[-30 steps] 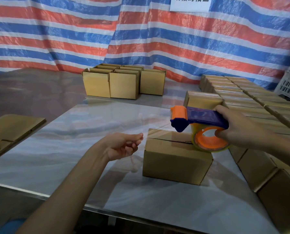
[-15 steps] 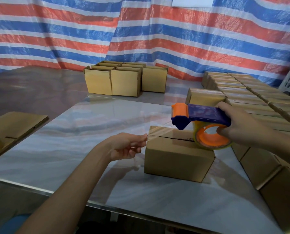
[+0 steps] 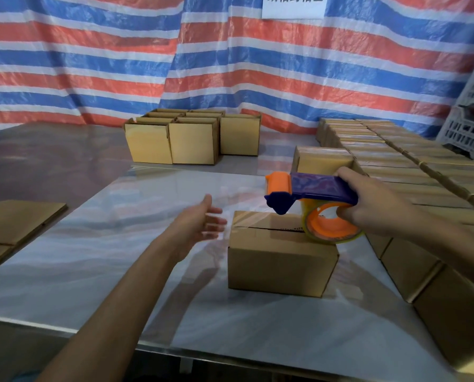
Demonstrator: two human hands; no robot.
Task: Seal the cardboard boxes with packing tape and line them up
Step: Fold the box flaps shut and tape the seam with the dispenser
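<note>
The table (image 3: 92,257) carries everything under both hands. To the right of my right hand (image 3: 376,205) and beyond it, the sealed boxes (image 3: 395,164) stand in touching rows, which keeps finished work a short slide from the taping spot. Well beyond my left hand (image 3: 200,224), the open boxes (image 3: 191,144) stand in a block, apparently the supply not yet taped. Far to the left of that hand lies flattened cardboard (image 3: 18,224), apart from the work. The current box (image 3: 279,260) sits between my hands, just below the right one, with its top seam running left to right so that one pull can cover it. My right hand grasps the tape dispenser (image 3: 315,188), fingers round the blue handle and reaching into the orange core; I judge that this brakes the roll. The roll sits at the right end of the box top, and the cutter end hangs above the seam. My left hand is released, fingers extended, just beside the left end of the box; I cannot tell whether it touches. A glossy strip of tape (image 3: 248,217) shows on that end; most of the seam appears bare.
</note>
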